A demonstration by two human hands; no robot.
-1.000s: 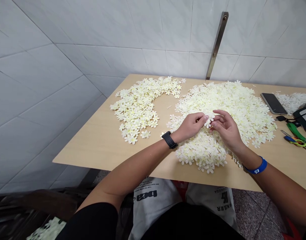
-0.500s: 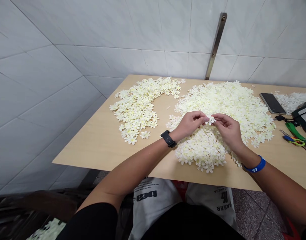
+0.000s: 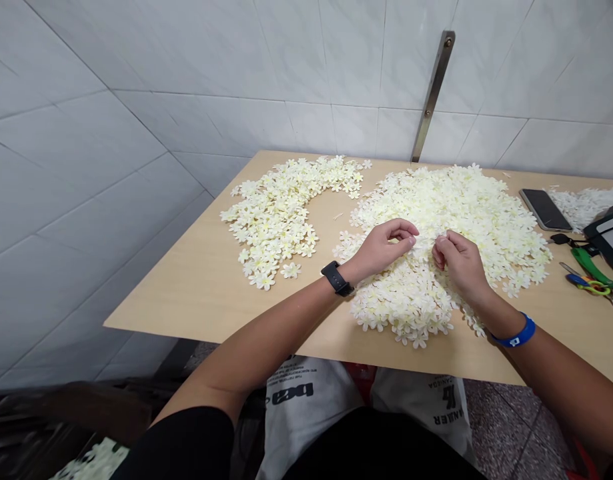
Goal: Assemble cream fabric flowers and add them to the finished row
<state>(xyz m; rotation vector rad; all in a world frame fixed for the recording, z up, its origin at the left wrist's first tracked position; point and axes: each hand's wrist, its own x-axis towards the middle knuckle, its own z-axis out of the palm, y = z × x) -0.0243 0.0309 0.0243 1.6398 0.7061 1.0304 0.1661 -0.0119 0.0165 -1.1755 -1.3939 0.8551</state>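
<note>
A large heap of cream-white fabric flowers (image 3: 466,220) covers the middle of the wooden table (image 3: 201,287). Both hands hover over its near part. My left hand (image 3: 383,248), with a black watch at the wrist, has its fingers curled in a pinch. My right hand (image 3: 456,263), with a blue wristband, is pinched too. Between the two hands is a small white flower piece (image 3: 426,243); whether either hand grips it is hard to make out against the heap. A thinner, curved spread of flowers (image 3: 281,213) lies to the left.
A dark phone (image 3: 541,208) lies at the right, with another white pile (image 3: 583,203) behind it, a dark case (image 3: 609,233), and green and coloured tools (image 3: 593,273) near the right edge. A metal bracket (image 3: 433,93) runs up the tiled wall. White printed bags (image 3: 306,407) sit under the table.
The hands were joined on one flower half a second ago. Now they have drawn slightly apart, the right hand's fingers curling in over the heap.
</note>
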